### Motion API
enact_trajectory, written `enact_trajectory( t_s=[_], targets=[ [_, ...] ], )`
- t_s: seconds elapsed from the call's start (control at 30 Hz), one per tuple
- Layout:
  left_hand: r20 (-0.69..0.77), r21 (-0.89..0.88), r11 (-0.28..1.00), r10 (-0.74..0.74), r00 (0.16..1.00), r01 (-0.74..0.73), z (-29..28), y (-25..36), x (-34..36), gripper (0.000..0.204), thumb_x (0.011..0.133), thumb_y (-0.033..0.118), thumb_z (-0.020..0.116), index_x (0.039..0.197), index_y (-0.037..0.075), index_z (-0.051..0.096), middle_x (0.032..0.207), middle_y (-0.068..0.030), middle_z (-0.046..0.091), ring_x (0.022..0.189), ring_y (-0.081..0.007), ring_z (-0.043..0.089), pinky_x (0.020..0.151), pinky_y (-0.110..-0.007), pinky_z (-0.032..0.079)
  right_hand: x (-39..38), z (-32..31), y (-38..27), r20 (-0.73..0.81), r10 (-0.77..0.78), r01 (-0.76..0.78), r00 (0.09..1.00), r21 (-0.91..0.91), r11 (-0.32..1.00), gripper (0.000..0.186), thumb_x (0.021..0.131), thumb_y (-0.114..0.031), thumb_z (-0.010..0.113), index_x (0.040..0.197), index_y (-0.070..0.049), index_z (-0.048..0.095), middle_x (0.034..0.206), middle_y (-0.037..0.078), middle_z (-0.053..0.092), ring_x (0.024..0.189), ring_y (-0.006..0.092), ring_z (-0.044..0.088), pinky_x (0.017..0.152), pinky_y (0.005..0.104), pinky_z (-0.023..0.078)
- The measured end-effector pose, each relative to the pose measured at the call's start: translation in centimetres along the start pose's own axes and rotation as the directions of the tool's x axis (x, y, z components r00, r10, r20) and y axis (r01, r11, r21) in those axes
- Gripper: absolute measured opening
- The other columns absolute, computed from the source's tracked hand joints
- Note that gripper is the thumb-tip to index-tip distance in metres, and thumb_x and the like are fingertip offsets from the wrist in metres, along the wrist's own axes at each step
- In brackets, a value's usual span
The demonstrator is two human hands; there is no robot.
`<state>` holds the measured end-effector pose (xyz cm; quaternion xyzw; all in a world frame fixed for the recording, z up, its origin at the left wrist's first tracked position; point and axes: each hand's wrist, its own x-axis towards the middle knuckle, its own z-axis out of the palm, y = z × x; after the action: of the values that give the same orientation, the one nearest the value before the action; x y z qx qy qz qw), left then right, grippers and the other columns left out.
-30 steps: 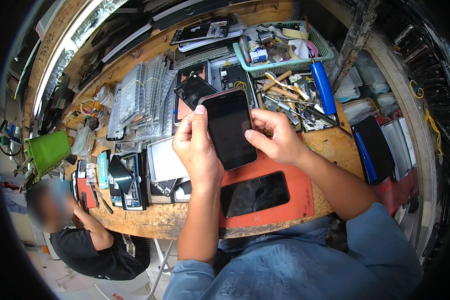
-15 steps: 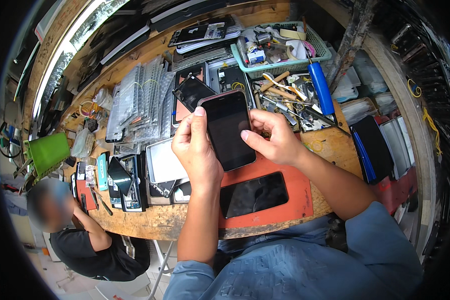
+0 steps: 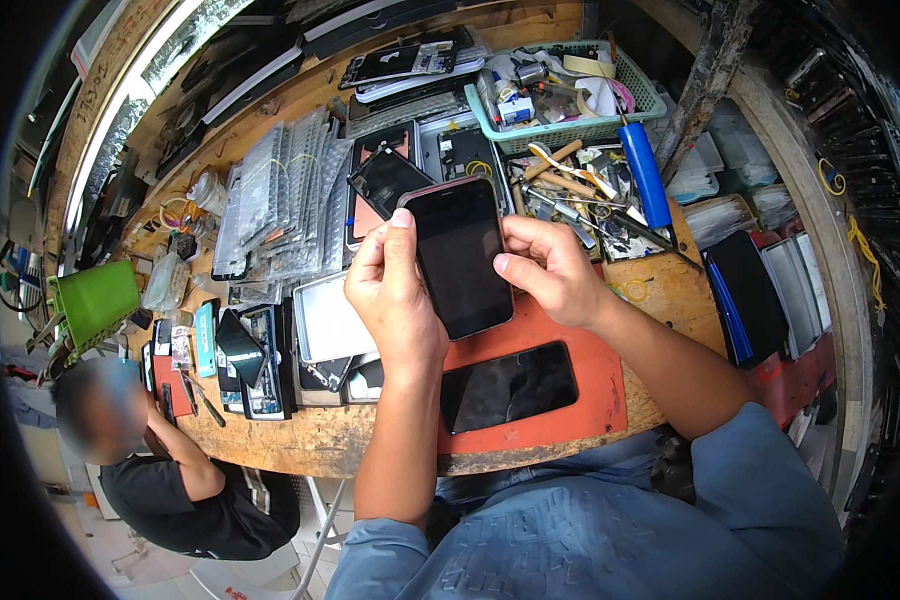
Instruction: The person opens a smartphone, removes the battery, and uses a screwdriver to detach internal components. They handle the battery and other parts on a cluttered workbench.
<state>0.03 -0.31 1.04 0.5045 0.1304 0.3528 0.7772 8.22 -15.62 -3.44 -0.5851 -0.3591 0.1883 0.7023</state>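
Observation:
Between my two hands is a black smartphone (image 3: 460, 262) with a dark screen, raised over a red-orange mat (image 3: 595, 400). My left hand (image 3: 398, 290) grips its left edge, the thumb lying along the upper left side of the frame. On the opposite edge, my right hand (image 3: 550, 268) holds it, with the thumb at the screen's border and the fingers behind. Below it a second dark phone or screen panel (image 3: 510, 387) lies flat on the mat, a line like a crack running across its glass.
Bubble-wrapped panels (image 3: 280, 195) are stacked left of centre. A teal basket (image 3: 560, 130) of supplies stands at the back, near tools (image 3: 570, 190) and a blue cylinder (image 3: 645, 175). Opened devices (image 3: 260, 350) lie left. Another person (image 3: 195, 480) sits at the bench's left end.
My right thumb has shifted slightly right, from over the screen to the phone's edge. Both hands keep holding the phone in nearly the same place.

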Motion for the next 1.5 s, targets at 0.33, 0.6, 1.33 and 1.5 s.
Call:
enact_trajectory(
  t_s=[0.33, 0.6, 1.33, 1.5],
  targets=[
    [-0.003, 0.003, 1.000, 0.025, 1.000, -0.025, -0.1, -0.1, 0.2, 0.019, 0.107, 0.016, 0.069, 0.094, 0.002, 0.072, 0.083, 0.0044, 0.064, 0.072, -0.0014, 0.051, 0.063, -0.019, 0.041, 0.0, -0.1, -0.7, 0.082, -0.020, 0.015, 0.996, 0.065, 0.998, 0.013, 0.095, -0.002, 0.057, 0.106, 0.004, 0.061, 0.092, 0.001, 0.064, 0.084, 0.0060, 0.056, 0.074, 0.0256, 0.046],
    [-0.004, 0.000, 1.000, 0.026, 1.000, -0.026, 0.1, 0.1, 0.1, 0.019, 0.107, 0.016, 0.069, 0.095, 0.001, 0.072, 0.084, 0.0035, 0.065, 0.073, -0.0019, 0.054, 0.065, -0.020, 0.043, 0.0, -0.1, -1.0, 0.079, -0.017, 0.014, 0.997, 0.033, 0.999, 0.007, 0.095, -0.001, 0.057, 0.101, 0.002, 0.060, 0.090, 0.000, 0.062, 0.083, 0.0050, 0.054, 0.072, 0.0254, 0.044],
    [-0.006, 0.000, 1.000, 0.014, 1.000, -0.014, -0.1, -0.1, 0.2, 0.018, 0.107, 0.015, 0.068, 0.095, 0.001, 0.072, 0.087, 0.0022, 0.067, 0.075, -0.0021, 0.055, 0.067, -0.020, 0.045, 0.0, -0.2, -0.4, 0.053, -0.014, 0.012, 0.999, 0.043, 0.999, 0.022, 0.095, -0.004, 0.058, 0.114, 0.003, 0.068, 0.083, -0.001, 0.067, 0.075, 0.0030, 0.054, 0.066, 0.0250, 0.045],
    [-0.010, 0.012, 1.000, 0.005, 1.000, -0.005, 0.1, 0.1, 0.2, 0.018, 0.107, 0.015, 0.068, 0.095, 0.001, 0.072, 0.087, 0.0020, 0.067, 0.076, -0.0022, 0.056, 0.067, -0.020, 0.045, 0.0, 0.0, -0.6, 0.046, -0.012, 0.008, 0.999, 0.068, 0.998, 0.026, 0.095, -0.003, 0.058, 0.118, 0.003, 0.068, 0.086, 0.000, 0.069, 0.077, 0.0035, 0.056, 0.069, 0.0247, 0.047]
  ],
)
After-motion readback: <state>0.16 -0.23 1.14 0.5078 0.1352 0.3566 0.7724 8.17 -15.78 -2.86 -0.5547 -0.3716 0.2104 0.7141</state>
